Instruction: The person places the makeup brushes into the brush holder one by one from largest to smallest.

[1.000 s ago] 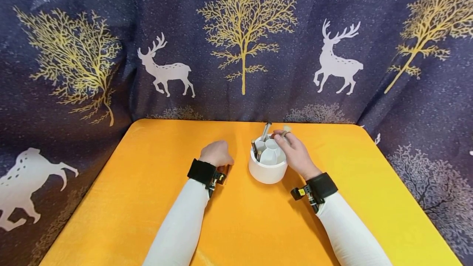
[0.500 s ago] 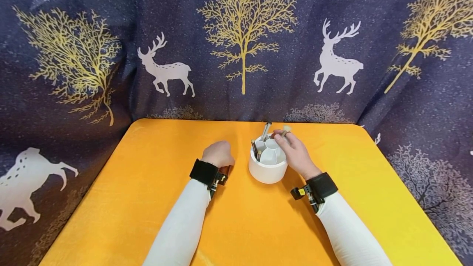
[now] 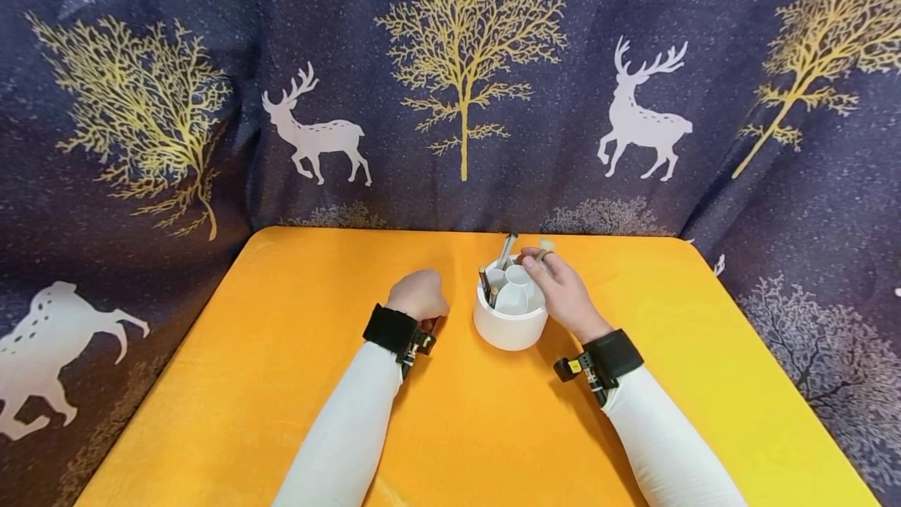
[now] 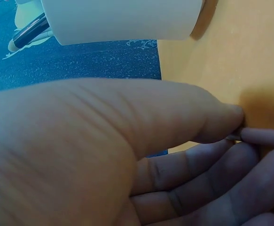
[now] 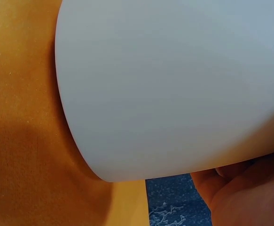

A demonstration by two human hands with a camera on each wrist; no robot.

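A round white divided brush holder [image 3: 510,331] stands on the table, several brushes and sticks upright in it. My right hand [image 3: 566,300] grips its right rim; in the right wrist view the fingers [image 5: 245,188] lie against its white wall. Left of the holder, my left hand [image 3: 418,296] is low over the table, back of the hand up. In the left wrist view its thumb and fingers pinch the end of a slim pinkish stick [image 4: 268,137], like a brush handle, with a dark band at the thumb. The stick's far end is outside that view.
An orange-yellow cloth [image 3: 450,429] covers the table. Behind and beside it hangs a dark blue curtain [image 3: 415,163] with deer and tree prints. Inside the holder, a dark-handled stick [image 3: 485,282] leans left and a pale one [image 3: 506,250] rises at the back.
My left hand has shifted slightly right toward the holder, and less of the brownish stick beneath it shows. The right hand and the holder have kept their places.
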